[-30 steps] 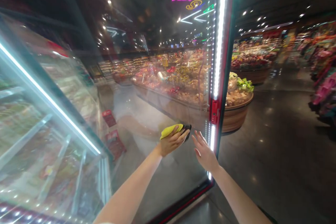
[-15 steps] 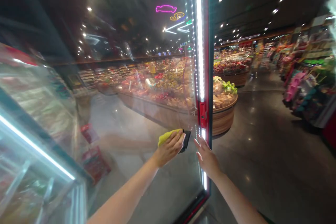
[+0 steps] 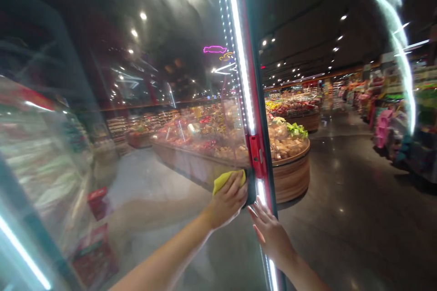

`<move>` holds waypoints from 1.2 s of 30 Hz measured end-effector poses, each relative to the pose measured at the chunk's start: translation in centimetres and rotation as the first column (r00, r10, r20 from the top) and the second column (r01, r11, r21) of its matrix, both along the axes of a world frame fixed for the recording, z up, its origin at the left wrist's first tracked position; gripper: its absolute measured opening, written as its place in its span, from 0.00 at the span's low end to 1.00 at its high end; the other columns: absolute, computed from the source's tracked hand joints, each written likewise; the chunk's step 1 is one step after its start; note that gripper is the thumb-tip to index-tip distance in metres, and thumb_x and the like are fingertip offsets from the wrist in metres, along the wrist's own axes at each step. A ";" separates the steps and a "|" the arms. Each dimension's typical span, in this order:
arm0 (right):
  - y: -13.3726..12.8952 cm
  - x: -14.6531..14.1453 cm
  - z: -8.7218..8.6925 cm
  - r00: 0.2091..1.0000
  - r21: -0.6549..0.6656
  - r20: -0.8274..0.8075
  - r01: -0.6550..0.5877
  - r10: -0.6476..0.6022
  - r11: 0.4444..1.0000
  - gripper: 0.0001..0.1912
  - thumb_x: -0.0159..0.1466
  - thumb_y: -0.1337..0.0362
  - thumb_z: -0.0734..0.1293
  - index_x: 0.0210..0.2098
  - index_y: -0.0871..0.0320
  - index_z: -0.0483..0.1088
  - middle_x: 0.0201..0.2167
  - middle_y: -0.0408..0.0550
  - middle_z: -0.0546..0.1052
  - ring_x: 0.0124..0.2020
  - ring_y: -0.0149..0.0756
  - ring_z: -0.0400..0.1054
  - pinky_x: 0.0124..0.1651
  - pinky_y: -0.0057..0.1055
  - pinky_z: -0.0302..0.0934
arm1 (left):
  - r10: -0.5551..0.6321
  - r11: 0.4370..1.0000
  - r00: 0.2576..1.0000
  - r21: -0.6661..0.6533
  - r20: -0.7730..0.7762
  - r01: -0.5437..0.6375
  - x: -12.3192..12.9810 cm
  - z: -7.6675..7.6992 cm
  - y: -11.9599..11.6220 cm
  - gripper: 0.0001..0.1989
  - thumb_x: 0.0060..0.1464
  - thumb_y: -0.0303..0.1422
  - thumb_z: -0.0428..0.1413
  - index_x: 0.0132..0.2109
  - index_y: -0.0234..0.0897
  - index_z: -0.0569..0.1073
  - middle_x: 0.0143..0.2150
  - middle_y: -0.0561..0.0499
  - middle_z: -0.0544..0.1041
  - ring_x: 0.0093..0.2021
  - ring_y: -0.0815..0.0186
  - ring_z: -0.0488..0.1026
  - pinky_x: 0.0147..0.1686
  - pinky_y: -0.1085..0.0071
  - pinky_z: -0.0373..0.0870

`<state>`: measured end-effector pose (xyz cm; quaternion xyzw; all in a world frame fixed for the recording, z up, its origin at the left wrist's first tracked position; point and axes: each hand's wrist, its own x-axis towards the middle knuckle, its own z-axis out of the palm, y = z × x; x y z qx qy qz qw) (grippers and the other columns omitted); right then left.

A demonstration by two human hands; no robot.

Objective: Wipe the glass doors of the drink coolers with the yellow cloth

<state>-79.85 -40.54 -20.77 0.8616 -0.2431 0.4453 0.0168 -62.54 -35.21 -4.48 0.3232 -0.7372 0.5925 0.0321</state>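
My left hand (image 3: 229, 202) is closed on a folded yellow cloth (image 3: 223, 180), pressing it to the glass door pane (image 3: 191, 232) near the frame. Just beyond my left fingertips is a dark flat piece (image 3: 251, 186), whose kind I cannot make out. My right hand (image 3: 269, 232) is open, fingers stretched out at the lit edge of the red and dark door frame (image 3: 267, 177), below a red fitting (image 3: 255, 152). Whether the right palm touches the frame is hard to tell.
Beyond the door stands a rounded wood-sided display bin (image 3: 290, 179) heaped with produce. To the left are glowing refrigerated shelves (image 3: 30, 145) and a light strip (image 3: 23, 254). Dark shiny floor (image 3: 337, 227) runs along shelves of goods on the right.
My left hand has slid right with the yellow cloth and dark piece, closer to the door frame. My right hand sits slightly lower in view. The camera view has tilted upward.
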 end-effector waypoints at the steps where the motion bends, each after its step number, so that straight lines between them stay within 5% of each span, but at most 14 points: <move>1: -0.5 -0.2 0.0 1.000 -0.026 0.001 -0.009 0.009 1.000 0.37 0.63 0.81 0.56 0.69 0.51 0.63 0.71 0.47 0.63 0.73 0.45 0.50 0.66 0.48 0.66 | -0.009 0.999 1.000 0.032 0.014 0.008 0.7 0.4 0.5 0.18 0.60 0.37 0.59 0.55 0.37 0.77 0.66 0.45 0.72 0.70 0.48 0.63 0.75 0.47 0.42; 6: -4.1 -1.1 2.1 0.998 -0.176 0.039 -0.048 0.055 0.983 0.36 0.62 0.81 0.57 0.67 0.53 0.66 0.68 0.48 0.67 0.72 0.44 0.54 0.69 0.45 0.63 | 0.145 0.989 0.956 0.019 -0.256 -0.145 -1.0 7.2 -1.3 0.31 0.55 0.40 0.63 0.64 0.41 0.71 0.71 0.42 0.65 0.74 0.39 0.51 0.72 0.32 0.40; 8: -5.6 -1.4 3.0 0.997 -0.226 0.053 -0.044 0.058 0.973 0.31 0.64 0.79 0.58 0.63 0.54 0.70 0.64 0.50 0.72 0.70 0.44 0.59 0.69 0.45 0.63 | 0.149 0.987 0.931 -0.013 -0.332 -0.163 -2.5 8.4 -2.6 0.33 0.54 0.39 0.64 0.66 0.40 0.70 0.71 0.41 0.65 0.74 0.38 0.50 0.71 0.32 0.39; 11: -7.2 -1.7 3.5 0.994 -0.299 0.066 -0.068 0.092 0.952 0.24 0.67 0.75 0.59 0.56 0.52 0.76 0.58 0.49 0.78 0.65 0.42 0.66 0.69 0.44 0.63 | 0.129 0.990 0.947 -0.017 -0.295 -0.140 -2.7 6.2 -2.6 0.33 0.53 0.41 0.64 0.65 0.38 0.70 0.70 0.40 0.66 0.74 0.39 0.51 0.72 0.36 0.41; 17: -8.2 -1.8 3.0 0.996 -0.367 0.065 -0.039 0.067 0.929 0.24 0.67 0.75 0.57 0.53 0.53 0.77 0.57 0.47 0.78 0.65 0.40 0.66 0.73 0.45 0.54 | 0.137 0.991 0.985 0.016 -0.102 -0.136 1.1 -3.0 1.5 0.27 0.51 0.42 0.67 0.57 0.39 0.77 0.65 0.43 0.73 0.72 0.39 0.57 0.71 0.36 0.50; 20: -8.3 -1.3 2.9 0.987 -0.385 0.129 -0.036 0.092 0.922 0.25 0.66 0.76 0.56 0.55 0.55 0.76 0.60 0.49 0.76 0.66 0.41 0.65 0.72 0.47 0.55 | 0.174 0.985 0.983 0.020 -0.063 -0.173 0.8 -4.2 1.5 0.25 0.54 0.38 0.65 0.59 0.42 0.75 0.65 0.45 0.73 0.72 0.40 0.57 0.69 0.34 0.51; 22: -8.4 -0.8 3.3 0.978 -0.399 0.177 -0.028 0.107 0.916 0.25 0.66 0.75 0.56 0.56 0.56 0.75 0.62 0.51 0.75 0.67 0.42 0.64 0.71 0.47 0.58 | 0.206 0.978 0.977 0.037 -0.060 -0.204 0.0 -2.2 0.8 0.26 0.56 0.39 0.64 0.61 0.45 0.74 0.66 0.46 0.72 0.72 0.41 0.57 0.69 0.32 0.49; 24: -8.5 -0.2 4.3 0.975 -0.425 0.194 -0.016 0.109 0.905 0.24 0.66 0.74 0.57 0.56 0.56 0.75 0.63 0.51 0.73 0.68 0.44 0.62 0.71 0.48 0.58 | 0.247 0.968 0.962 -0.009 -0.118 -0.250 -0.5 1.5 0.5 0.24 0.59 0.39 0.61 0.61 0.45 0.74 0.67 0.47 0.71 0.73 0.41 0.55 0.69 0.31 0.46; 26: -8.7 0.4 5.9 0.982 -0.455 0.168 0.000 0.086 0.891 0.23 0.66 0.73 0.59 0.57 0.57 0.75 0.66 0.51 0.70 0.71 0.46 0.58 0.72 0.50 0.55 | 0.253 0.944 0.928 -0.138 -0.274 -0.298 -0.4 5.3 1.3 0.23 0.61 0.40 0.59 0.62 0.44 0.74 0.69 0.44 0.69 0.73 0.39 0.54 0.68 0.28 0.41; 28: -8.8 0.8 7.3 0.992 -0.481 0.119 0.029 0.032 0.876 0.24 0.66 0.73 0.60 0.59 0.57 0.73 0.68 0.51 0.67 0.72 0.47 0.55 0.73 0.52 0.52 | 0.221 0.894 0.875 -0.269 -0.431 -0.359 0.3 7.2 2.8 0.24 0.62 0.40 0.58 0.63 0.42 0.73 0.70 0.41 0.67 0.74 0.37 0.50 0.68 0.27 0.39; 31: -8.7 0.9 8.2 0.996 -0.507 0.067 0.082 -0.056 0.858 0.25 0.65 0.74 0.61 0.61 0.59 0.71 0.69 0.54 0.65 0.72 0.48 0.54 0.73 0.52 0.51 | 0.207 0.842 0.818 -0.329 -0.536 -0.429 1.3 4.3 4.5 0.26 0.63 0.41 0.55 0.66 0.41 0.69 0.73 0.40 0.62 0.75 0.36 0.44 0.68 0.28 0.38; 34: -8.6 0.5 7.5 0.993 -0.533 0.043 0.115 -0.109 0.838 0.22 0.65 0.74 0.63 0.58 0.61 0.73 0.69 0.57 0.65 0.70 0.49 0.57 0.72 0.52 0.52 | 0.327 0.909 0.861 -0.121 -0.391 -0.400 0.7 -1.4 4.0 0.27 0.61 0.41 0.58 0.66 0.47 0.70 0.73 0.46 0.62 0.75 0.38 0.45 0.69 0.29 0.37; 36: -8.5 0.1 6.9 0.991 -0.543 0.037 0.127 -0.127 0.830 0.20 0.65 0.73 0.63 0.55 0.58 0.75 0.67 0.55 0.68 0.69 0.50 0.59 0.71 0.53 0.52 | 0.378 0.919 0.879 0.003 -0.292 -0.394 -0.4 -2.6 2.9 0.28 0.60 0.41 0.59 0.67 0.51 0.68 0.74 0.49 0.61 0.76 0.40 0.45 0.69 0.28 0.37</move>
